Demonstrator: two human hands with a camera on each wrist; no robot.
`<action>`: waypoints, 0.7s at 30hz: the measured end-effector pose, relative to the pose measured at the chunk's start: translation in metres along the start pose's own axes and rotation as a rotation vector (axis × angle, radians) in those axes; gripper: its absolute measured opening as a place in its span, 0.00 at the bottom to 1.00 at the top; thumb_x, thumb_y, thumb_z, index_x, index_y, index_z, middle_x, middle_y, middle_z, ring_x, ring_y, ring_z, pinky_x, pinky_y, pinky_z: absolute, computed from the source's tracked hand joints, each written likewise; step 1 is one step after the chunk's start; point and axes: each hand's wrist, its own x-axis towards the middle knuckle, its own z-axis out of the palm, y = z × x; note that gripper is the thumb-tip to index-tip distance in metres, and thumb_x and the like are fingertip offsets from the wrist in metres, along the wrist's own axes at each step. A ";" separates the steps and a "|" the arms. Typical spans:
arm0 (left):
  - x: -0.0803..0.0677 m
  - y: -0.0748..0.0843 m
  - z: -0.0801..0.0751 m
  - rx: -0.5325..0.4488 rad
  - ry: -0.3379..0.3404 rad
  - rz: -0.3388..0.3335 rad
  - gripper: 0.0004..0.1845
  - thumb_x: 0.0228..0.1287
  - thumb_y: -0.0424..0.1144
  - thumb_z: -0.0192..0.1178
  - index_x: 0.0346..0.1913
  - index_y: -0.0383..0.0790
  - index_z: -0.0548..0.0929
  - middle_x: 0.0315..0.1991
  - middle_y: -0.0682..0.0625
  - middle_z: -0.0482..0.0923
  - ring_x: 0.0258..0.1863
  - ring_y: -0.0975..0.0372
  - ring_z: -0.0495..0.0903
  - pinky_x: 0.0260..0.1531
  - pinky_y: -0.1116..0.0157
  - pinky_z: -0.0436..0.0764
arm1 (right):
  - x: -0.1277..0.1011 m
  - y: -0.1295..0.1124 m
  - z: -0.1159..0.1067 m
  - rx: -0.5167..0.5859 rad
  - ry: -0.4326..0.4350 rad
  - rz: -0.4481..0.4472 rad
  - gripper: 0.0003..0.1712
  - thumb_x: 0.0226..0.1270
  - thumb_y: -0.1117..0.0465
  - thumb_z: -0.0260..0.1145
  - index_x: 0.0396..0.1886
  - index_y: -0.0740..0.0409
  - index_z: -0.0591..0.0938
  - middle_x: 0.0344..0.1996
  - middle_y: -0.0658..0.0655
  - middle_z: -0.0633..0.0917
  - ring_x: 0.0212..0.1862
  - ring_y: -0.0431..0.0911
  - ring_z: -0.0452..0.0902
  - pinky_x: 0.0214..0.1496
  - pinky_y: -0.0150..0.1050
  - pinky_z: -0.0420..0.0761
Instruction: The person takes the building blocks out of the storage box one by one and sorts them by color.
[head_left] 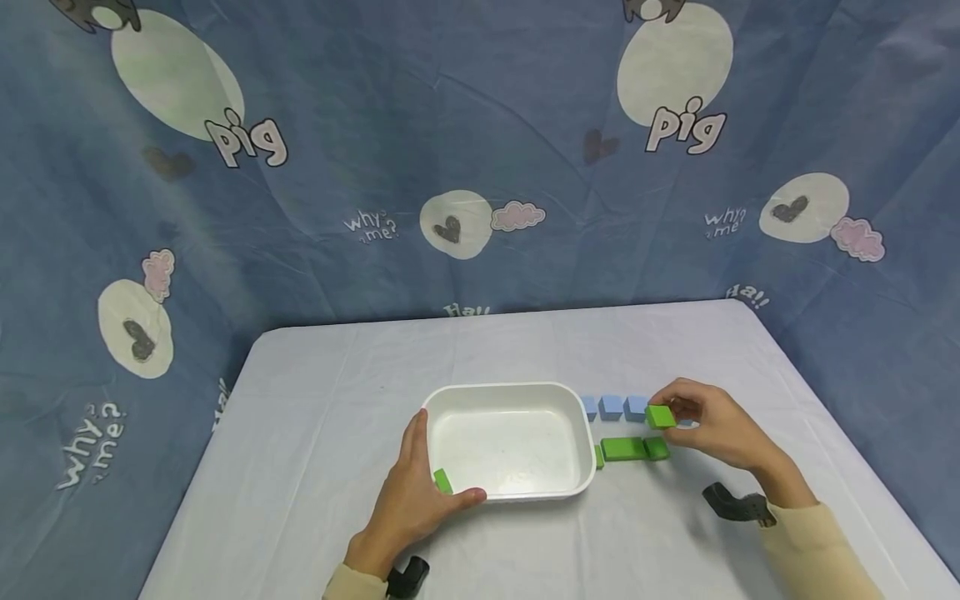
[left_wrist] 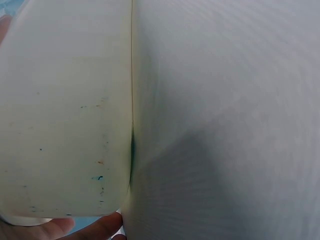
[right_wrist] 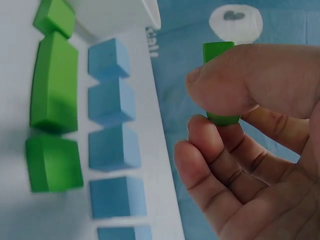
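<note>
My left hand grips the near-left corner of a white plastic tray, its thumb on the front rim and its fingers along the left side. Inside that corner is a green block, partly hidden by the hand. Off the tray's right side, my right hand pinches another green block between thumb and fingers, raised over the table. In the right wrist view, the thumb covers the middle of this block.
Right of the tray, blue blocks stand in a row, with green blocks in a nearer row. A white cloth covers the table. Behind it hangs a blue printed curtain.
</note>
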 end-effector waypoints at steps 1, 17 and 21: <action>0.000 0.000 0.000 -0.001 0.001 0.002 0.79 0.34 0.73 0.78 0.83 0.44 0.41 0.81 0.48 0.46 0.62 0.44 0.74 0.55 0.44 0.76 | -0.002 0.001 -0.001 -0.002 0.004 0.004 0.24 0.51 0.76 0.77 0.46 0.52 0.86 0.43 0.50 0.84 0.41 0.44 0.79 0.47 0.34 0.81; 0.000 -0.002 -0.001 0.003 0.001 0.013 0.79 0.35 0.74 0.77 0.83 0.44 0.41 0.81 0.48 0.45 0.60 0.44 0.75 0.54 0.44 0.77 | -0.028 0.023 -0.010 -0.050 0.047 0.124 0.23 0.50 0.77 0.77 0.47 0.59 0.85 0.42 0.54 0.84 0.38 0.42 0.80 0.41 0.34 0.81; 0.000 -0.002 0.000 -0.001 -0.003 0.015 0.79 0.35 0.74 0.77 0.83 0.44 0.41 0.82 0.48 0.44 0.60 0.44 0.75 0.54 0.44 0.77 | -0.032 0.031 -0.004 -0.052 0.035 0.178 0.22 0.49 0.76 0.77 0.46 0.59 0.86 0.41 0.54 0.85 0.37 0.42 0.79 0.39 0.35 0.80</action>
